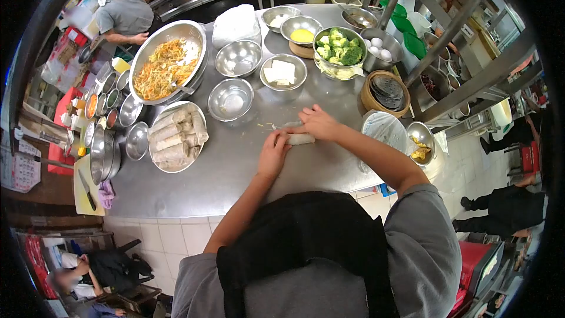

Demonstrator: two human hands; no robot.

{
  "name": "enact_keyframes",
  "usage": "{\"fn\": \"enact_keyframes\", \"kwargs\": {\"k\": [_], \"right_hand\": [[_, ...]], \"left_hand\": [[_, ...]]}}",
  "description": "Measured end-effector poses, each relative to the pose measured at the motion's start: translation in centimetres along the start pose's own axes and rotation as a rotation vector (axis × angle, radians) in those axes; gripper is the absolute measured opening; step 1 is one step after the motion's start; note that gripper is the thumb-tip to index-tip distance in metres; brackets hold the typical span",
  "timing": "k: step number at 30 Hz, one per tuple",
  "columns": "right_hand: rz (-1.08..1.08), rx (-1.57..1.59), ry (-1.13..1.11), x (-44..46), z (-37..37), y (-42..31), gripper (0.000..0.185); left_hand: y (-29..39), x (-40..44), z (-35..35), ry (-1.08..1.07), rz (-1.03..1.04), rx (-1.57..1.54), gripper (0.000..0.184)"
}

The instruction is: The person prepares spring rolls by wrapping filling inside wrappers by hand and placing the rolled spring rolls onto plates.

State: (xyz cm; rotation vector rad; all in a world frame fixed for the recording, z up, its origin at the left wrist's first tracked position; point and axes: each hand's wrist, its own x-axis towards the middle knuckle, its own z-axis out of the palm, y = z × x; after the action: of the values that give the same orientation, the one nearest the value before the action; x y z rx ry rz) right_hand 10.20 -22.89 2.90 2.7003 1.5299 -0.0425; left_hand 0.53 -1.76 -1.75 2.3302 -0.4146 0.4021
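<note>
A pale, partly wrapped spring roll (301, 139) lies on the steel table in front of me. My left hand (273, 154) has its fingers curled over the roll's left end. From the right, my right hand (319, 123) reaches across it, with fingers closed on the thin wrapper at its far side; the fingertips are partly hidden. To the left, a white plate (154, 159) carries a stack of finished rolls (176, 135). Beyond it, a large metal bowl (199, 35) holds shredded vegetable filling (165, 68) and a spoon (183, 89).
Metal bowls hold white blocks (280, 73), yellow liquid (302, 35), broccoli (352, 55) and eggs (378, 49). A bamboo steamer (366, 99) and plastic-covered stack (385, 132) stand right. A knife (86, 188) lies far left. One person (125, 12) stands across the table.
</note>
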Motion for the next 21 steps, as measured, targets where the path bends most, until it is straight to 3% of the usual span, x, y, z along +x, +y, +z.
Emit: {"fn": "enact_keyframes", "kwargs": {"k": [4, 10, 19, 21], "right_hand": [[-0.095, -0.088, 0.049, 2.4, 0.6, -0.5, 0.055], [-0.040, 0.032, -0.007, 0.3, -1.8, 1.7, 0.043], [-0.071, -0.048, -0.046, 4.1, -0.7, -0.5, 0.044], [-0.011, -0.024, 0.134, 6.4, -1.8, 0.1, 0.042]], "left_hand": [[1.4, -0.5, -0.4, 0.019, -0.047, 0.089, 0.033], [0.9, -0.9, -0.3, 0.021, -0.066, 0.108, 0.034], [1.2, -1.0, -0.7, 0.012, -0.056, 0.099, 0.039], [1.5, -0.9, -1.0, -0.015, -0.093, 0.060, 0.040]]}}
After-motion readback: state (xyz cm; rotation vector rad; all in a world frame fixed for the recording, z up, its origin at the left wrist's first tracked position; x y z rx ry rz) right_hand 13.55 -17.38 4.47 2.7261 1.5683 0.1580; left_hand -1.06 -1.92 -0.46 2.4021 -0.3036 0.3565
